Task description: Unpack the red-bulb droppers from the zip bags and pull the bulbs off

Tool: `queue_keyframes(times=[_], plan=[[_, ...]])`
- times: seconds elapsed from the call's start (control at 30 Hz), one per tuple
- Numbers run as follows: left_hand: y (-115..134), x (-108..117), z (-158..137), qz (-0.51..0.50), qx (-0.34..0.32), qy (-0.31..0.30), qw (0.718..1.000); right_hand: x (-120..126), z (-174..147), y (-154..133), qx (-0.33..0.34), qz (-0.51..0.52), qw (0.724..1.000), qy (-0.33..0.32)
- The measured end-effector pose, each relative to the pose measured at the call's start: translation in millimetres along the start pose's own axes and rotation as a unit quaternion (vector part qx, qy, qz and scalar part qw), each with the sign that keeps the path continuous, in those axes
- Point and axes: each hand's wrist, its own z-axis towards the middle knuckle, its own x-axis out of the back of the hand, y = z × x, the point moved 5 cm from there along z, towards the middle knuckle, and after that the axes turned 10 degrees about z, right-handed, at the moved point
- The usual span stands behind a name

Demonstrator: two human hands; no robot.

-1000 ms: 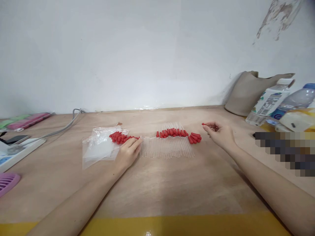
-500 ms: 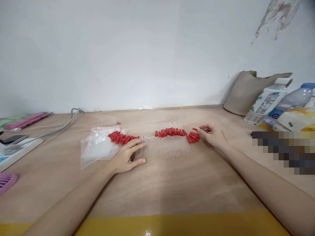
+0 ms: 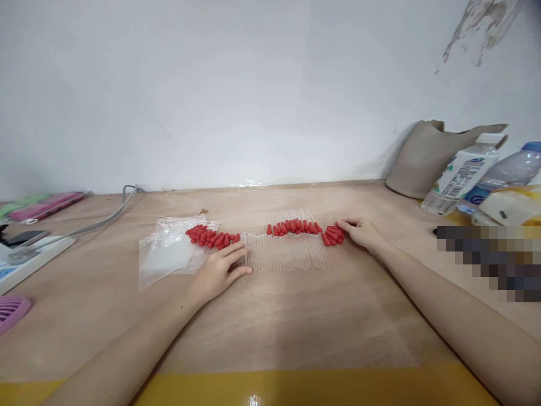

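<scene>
Clear thin tubes, likely glass droppers [image 3: 287, 252], lie side by side in a row on the table. My left hand [image 3: 222, 268] rests at the row's left end, thumb and fingers apart, touching the tubes there. Red rubber bulbs [image 3: 207, 237] are heaped just beyond that hand, partly over a clear plastic bag [image 3: 169, 248]. Another line of red bulbs [image 3: 293, 227] runs along the far ends of the tubes. At the right, my right hand [image 3: 359, 232] pinches the end of a red bulb [image 3: 336, 231] at the edge of a small fanned group.
A grey cable [image 3: 105, 211] runs to a white power strip [image 3: 38, 262] at the left. Beside it lie a pink packet [image 3: 46, 207] and a purple plastic item [image 3: 12, 313]. At the right stand a beige container [image 3: 414, 160] and a labelled bottle [image 3: 460, 175]. A white wall rises behind.
My right hand has lowered the red bulb from just above the small right group to lie against it. My left hand has shifted slightly, its fingers drawn a little closer to the thumb.
</scene>
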Motion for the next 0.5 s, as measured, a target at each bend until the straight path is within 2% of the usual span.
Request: queue_keyframes(times=[0.13,0.33,0.5], plan=[[3,5,0,-0.005,0.026,0.045,0.999,1,2,-1,0.011,-0.004,1.0,0.016],[6,17,3,0.019,0.017,0.124,0.992,1,1,-4,0.033,-0.019,0.999,0.013],[6,16,5,0.031,0.006,0.148,0.988,2,-3,-11,0.056,-0.038,0.997,0.047]])
